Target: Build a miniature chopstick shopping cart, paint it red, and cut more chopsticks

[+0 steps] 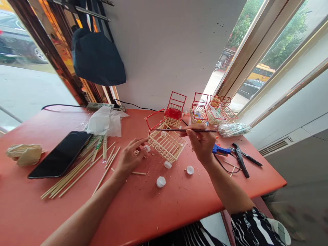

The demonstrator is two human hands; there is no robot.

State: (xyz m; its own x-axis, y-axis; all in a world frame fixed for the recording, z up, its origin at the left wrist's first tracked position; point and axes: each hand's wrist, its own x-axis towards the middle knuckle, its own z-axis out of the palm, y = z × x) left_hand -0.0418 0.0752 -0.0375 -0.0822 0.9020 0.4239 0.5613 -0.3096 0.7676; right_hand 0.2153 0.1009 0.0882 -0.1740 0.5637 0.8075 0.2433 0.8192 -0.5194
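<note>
My right hand (202, 141) is closed in a pinch around a thin dark paintbrush (176, 130). The brush lies nearly level, its tip pointing left to the red-painted upright frame (150, 120) of a small wooden stick model (166, 145). This model's slatted body is bare wood and sits tilted on the table. At its left corner, the fingers of my left hand (130, 155) are closed on the sticks; the exact grip is partly hidden. Beside the left thumb is a white bottle cap (147, 148). More white caps (161, 181) lie in front of the model.
Several finished red-framed models (175, 111) stand at the back, near a plastic-wrapped bundle (234, 130). Pliers (242, 159) and a blue glue gun (220, 149) lie right. Wooden sticks (74, 171), a phone (60, 155) and crumpled tissue (105, 121) cover the left of the red table (143, 215).
</note>
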